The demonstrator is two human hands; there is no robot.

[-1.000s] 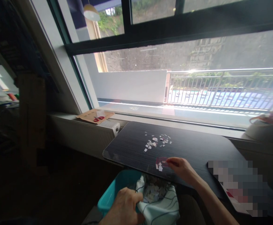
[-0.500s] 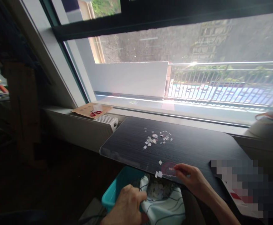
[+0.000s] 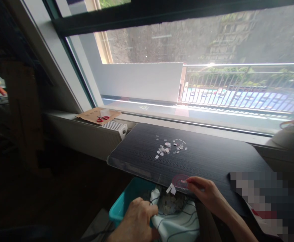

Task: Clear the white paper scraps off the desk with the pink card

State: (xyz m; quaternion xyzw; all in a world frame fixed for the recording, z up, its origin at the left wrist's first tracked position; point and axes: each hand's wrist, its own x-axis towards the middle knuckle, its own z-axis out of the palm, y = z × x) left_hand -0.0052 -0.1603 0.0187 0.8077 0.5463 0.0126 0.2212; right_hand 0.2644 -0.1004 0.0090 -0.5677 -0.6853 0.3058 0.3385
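Observation:
My left hand [image 3: 139,216] is closed on the rim of a pale cloth bag with dark stripes [image 3: 179,223]. The bag gapes just below the table's front edge, and many small paper scraps [image 3: 171,203] lie inside. In my right hand [image 3: 206,191], thumb and fingers pinch a thin, see-through pinkish round plastic piece [image 3: 179,180], held at the table edge. A few white paper pieces [image 3: 171,189] are at that edge beside it, over the bag's mouth. Farther back on the dark table [image 3: 207,151], more small paper pieces [image 3: 166,148] lie scattered.
A teal plastic bin [image 3: 120,201] stands under the table's front edge, left of the bag. Red-handled scissors [image 3: 103,119] rest on a brown envelope [image 3: 88,116] on the sill. A blurred-out object [image 3: 260,195] lies at the table's right. Behind is a large window.
The loose paper piece near the plastic piece has moved to the front edge and joined the others, which shifted slightly outward. Both hands keep their grips. The view has tilted slightly.

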